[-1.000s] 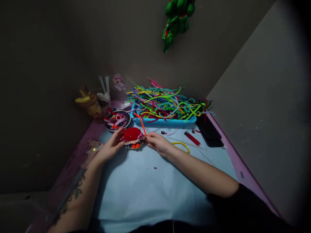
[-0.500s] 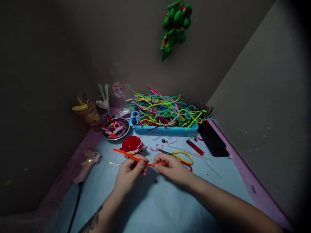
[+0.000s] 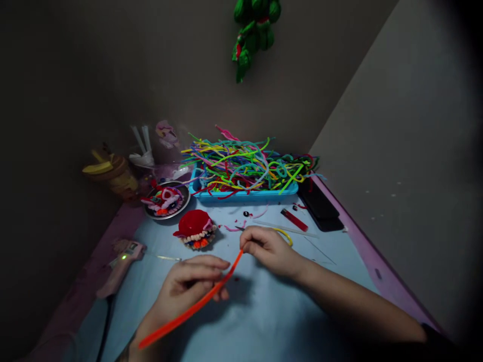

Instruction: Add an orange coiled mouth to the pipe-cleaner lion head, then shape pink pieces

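Note:
My right hand pinches one end of an orange pipe cleaner, which curves down to the left toward me. Its length crosses in front of my left hand, whose fingers are stretched out and slightly apart, not closed on it; whether they touch it I cannot tell. Beyond my left hand sits a red fuzzy figure with a beige and orange trim. Yellow-handled scissors lie partly hidden behind my right hand.
A blue tray heaped with coloured pipe cleaners stands at the back. To its left is a metal bowl of fuzzy pieces. A pink glue gun lies left; a red lighter and black phone-like slabs lie right.
The orange pipe cleaner has swung from pointing back left to hanging toward me. My left hand has let go of it and opened. The view has shifted slightly.

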`<state>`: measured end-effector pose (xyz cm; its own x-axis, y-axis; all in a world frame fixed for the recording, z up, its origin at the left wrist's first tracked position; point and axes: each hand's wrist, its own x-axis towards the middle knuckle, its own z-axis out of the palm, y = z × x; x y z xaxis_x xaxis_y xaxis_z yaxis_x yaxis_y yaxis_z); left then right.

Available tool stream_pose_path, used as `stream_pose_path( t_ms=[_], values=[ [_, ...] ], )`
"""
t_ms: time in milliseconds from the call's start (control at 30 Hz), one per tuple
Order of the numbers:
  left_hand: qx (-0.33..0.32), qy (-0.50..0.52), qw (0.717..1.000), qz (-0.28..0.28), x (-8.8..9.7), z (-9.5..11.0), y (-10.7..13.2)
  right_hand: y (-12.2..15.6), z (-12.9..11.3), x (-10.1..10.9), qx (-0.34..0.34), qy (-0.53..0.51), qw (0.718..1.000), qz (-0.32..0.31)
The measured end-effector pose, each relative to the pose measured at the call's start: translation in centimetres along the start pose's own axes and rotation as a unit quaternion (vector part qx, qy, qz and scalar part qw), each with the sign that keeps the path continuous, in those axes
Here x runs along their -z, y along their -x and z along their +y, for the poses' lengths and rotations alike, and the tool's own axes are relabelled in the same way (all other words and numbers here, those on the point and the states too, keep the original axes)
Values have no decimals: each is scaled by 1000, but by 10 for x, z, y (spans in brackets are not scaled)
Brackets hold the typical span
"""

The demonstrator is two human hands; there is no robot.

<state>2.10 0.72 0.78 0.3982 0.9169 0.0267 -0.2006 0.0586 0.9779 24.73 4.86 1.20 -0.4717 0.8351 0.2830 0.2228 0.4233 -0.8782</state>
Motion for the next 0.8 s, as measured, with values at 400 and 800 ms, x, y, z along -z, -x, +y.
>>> stream_pose_path(
  t_ms=[400,800],
  values=[
    [201,-8,980,-1,-15,-14,-14,4,3,-1,145,372,914,-67],
    [167,-42,977,124,-19,-14,-18,-23,51,54,-251,485,828,-127]
  ],
)
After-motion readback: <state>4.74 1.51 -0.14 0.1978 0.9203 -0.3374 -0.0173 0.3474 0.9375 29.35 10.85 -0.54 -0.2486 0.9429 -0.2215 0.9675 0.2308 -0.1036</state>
